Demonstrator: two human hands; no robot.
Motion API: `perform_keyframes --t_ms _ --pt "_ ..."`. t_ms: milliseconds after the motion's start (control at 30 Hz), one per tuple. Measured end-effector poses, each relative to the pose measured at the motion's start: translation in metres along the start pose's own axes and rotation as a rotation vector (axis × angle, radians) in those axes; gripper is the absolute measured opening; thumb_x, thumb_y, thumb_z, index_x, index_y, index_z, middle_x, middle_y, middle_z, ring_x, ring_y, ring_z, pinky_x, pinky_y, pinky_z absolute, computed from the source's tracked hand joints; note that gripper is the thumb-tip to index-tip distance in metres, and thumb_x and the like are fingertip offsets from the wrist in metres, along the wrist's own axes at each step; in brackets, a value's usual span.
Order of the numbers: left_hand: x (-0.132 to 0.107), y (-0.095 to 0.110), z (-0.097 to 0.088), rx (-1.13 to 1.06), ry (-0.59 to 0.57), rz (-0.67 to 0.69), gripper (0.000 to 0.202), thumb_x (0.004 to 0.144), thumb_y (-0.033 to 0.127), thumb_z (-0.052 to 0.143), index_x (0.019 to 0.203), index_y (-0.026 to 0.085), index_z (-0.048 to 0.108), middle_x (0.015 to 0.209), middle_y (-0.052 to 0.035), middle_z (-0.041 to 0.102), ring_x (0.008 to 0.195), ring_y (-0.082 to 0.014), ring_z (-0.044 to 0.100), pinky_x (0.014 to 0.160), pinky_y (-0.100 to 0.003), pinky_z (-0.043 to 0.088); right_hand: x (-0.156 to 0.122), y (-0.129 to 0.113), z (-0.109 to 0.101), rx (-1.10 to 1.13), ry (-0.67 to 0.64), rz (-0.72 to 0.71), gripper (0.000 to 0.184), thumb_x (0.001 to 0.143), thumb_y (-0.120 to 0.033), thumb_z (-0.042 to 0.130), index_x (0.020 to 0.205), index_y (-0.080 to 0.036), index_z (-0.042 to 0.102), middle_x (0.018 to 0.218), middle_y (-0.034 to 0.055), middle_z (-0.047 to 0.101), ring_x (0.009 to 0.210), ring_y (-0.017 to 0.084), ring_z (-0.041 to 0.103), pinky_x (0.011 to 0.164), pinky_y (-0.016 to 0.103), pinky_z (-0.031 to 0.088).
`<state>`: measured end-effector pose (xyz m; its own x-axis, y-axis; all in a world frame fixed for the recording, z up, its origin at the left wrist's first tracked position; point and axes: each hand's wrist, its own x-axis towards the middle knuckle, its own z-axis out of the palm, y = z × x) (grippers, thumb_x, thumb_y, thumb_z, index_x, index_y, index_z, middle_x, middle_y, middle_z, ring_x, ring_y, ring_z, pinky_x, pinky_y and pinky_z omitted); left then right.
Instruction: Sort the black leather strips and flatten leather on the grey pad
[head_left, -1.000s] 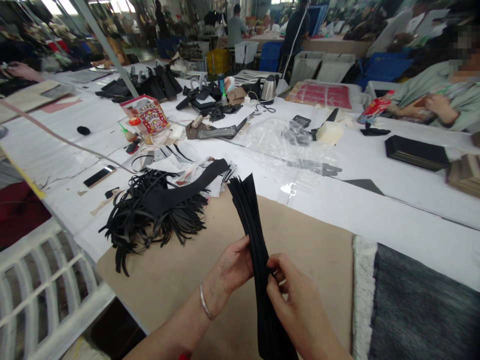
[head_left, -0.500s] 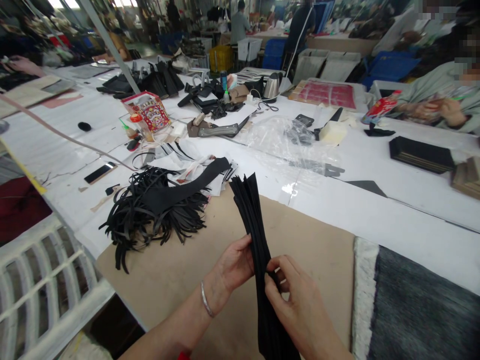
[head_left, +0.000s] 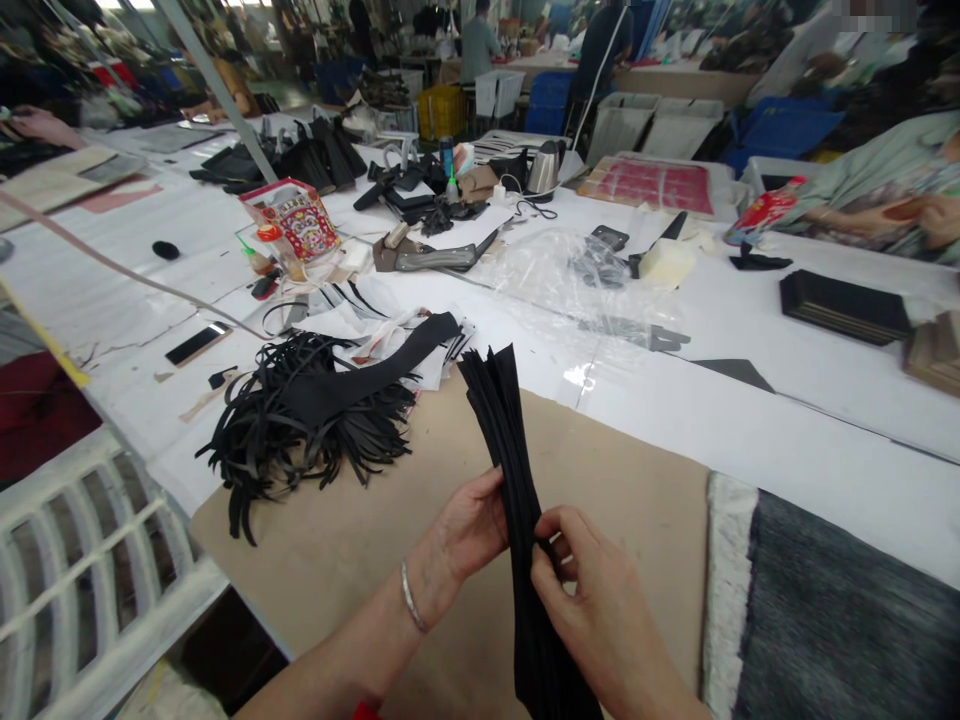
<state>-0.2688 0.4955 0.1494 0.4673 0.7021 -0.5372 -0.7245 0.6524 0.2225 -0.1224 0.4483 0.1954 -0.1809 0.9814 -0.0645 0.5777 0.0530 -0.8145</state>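
A long bundle of black strips stands up from the bottom edge, its upper ends fanned apart. My left hand, with a silver bangle at the wrist, is closed round the bundle's left side; some of its fingers are hidden behind the strips. On the right side, my right hand pinches the bundle's edge between thumb and fingers. Beneath both hands lies a tan board. Left of the bundle is a tangled heap of thin black strips, with a wider black piece across its top.
A dark, pale-edged slab lies at the right. Farther back are crumpled clear plastic, a stack of black pieces, a phone and a red patterned box. A white slatted rack stands at lower left; a co-worker's hands are far right.
Both my hands keep their grip on the bundle, almost unmoved. The co-worker's hands at the far right have shifted slightly.
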Motion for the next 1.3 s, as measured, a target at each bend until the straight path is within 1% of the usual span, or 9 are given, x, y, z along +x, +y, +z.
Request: perform_keyframes --t_ms 133,233,367,433,633,767,967,1100,1300 --pt "-0.001 0.000 0.001 -0.018 0.003 -0.023 0.022 0.092 0.027 0.054 0.084 0.009 0.065 0.075 -0.0065 0.066 0.069 -0.0173 0.063 0.074 -0.029 0.048 0.000 0.000 0.000 0.030 -0.017 0.020 0.012 0.085 -0.023 0.041 0.094 -0.023 0.049 0.074 -0.0022 0.057 0.061 0.014 0.057 0.054 0.025 0.041" --pt "0.000 0.000 0.001 -0.036 0.008 -0.024 0.024 0.093 0.025 0.050 0.084 0.009 0.065 0.074 -0.0058 0.066 0.065 -0.0155 0.061 0.071 -0.029 0.048 0.001 0.001 0.000 0.030 -0.035 0.005 0.013 0.086 -0.022 0.039 0.093 -0.023 0.050 0.075 -0.0021 0.056 0.060 0.014 0.057 0.055 0.025 0.041" --pt "0.002 -0.001 0.000 -0.057 0.010 -0.023 0.022 0.093 0.024 0.051 0.085 0.009 0.065 0.076 -0.0053 0.066 0.065 -0.0149 0.061 0.070 -0.028 0.047 0.002 0.000 -0.001 0.013 -0.054 -0.031 0.017 0.088 -0.019 0.035 0.090 -0.023 0.052 0.086 0.0005 0.057 0.070 0.014 0.058 0.059 0.025 0.044" --pt "0.003 -0.001 -0.001 -0.061 0.009 -0.027 0.021 0.093 0.025 0.052 0.085 0.009 0.065 0.078 -0.0057 0.067 0.067 -0.0155 0.062 0.071 -0.028 0.047 0.002 0.000 -0.002 0.004 -0.047 -0.042 0.018 0.089 -0.020 0.035 0.090 -0.023 0.052 0.088 0.0009 0.056 0.072 0.014 0.058 0.061 0.025 0.045" --pt "0.005 -0.001 -0.004 -0.067 0.019 -0.037 0.023 0.093 0.025 0.052 0.085 0.009 0.066 0.078 -0.0065 0.068 0.068 -0.0156 0.063 0.073 -0.028 0.047 0.004 0.001 -0.001 -0.008 -0.041 -0.033 0.010 0.088 -0.025 0.041 0.089 -0.023 0.050 0.080 -0.0017 0.053 0.065 0.014 0.056 0.058 0.026 0.044" --pt "0.005 0.000 -0.004 -0.070 0.033 -0.039 0.024 0.094 0.025 0.050 0.085 0.009 0.066 0.078 -0.0065 0.068 0.069 -0.0156 0.063 0.073 -0.027 0.047 0.006 0.004 0.000 -0.014 -0.039 -0.022 0.010 0.087 -0.025 0.041 0.089 -0.023 0.050 0.077 -0.0017 0.055 0.062 0.014 0.056 0.056 0.026 0.043" --pt "0.006 0.002 0.000 -0.070 0.055 -0.052 0.032 0.097 0.025 0.041 0.084 0.009 0.066 0.073 -0.0062 0.067 0.066 -0.0155 0.062 0.072 -0.028 0.046 0.007 0.005 0.000 0.023 -0.030 0.021 0.012 0.087 -0.025 0.040 0.093 -0.023 0.051 0.074 -0.0023 0.058 0.061 0.014 0.059 0.055 0.025 0.043" --pt "0.007 0.002 0.000 -0.077 0.067 -0.052 0.034 0.098 0.025 0.040 0.084 0.008 0.066 0.072 -0.0056 0.066 0.064 -0.0149 0.061 0.073 -0.029 0.047 0.009 0.004 -0.001 0.033 -0.045 0.020 0.014 0.087 -0.023 0.038 0.092 -0.023 0.051 0.076 -0.0014 0.059 0.062 0.014 0.059 0.053 0.024 0.042" --pt "0.011 0.000 -0.005 -0.083 0.057 -0.036 0.023 0.093 0.024 0.050 0.085 0.009 0.066 0.077 -0.0061 0.067 0.068 -0.0156 0.062 0.074 -0.028 0.047 0.010 0.003 -0.002 -0.013 -0.028 -0.036 0.015 0.087 -0.025 0.038 0.089 -0.022 0.053 0.078 0.0006 0.059 0.064 0.015 0.060 0.055 0.025 0.044"
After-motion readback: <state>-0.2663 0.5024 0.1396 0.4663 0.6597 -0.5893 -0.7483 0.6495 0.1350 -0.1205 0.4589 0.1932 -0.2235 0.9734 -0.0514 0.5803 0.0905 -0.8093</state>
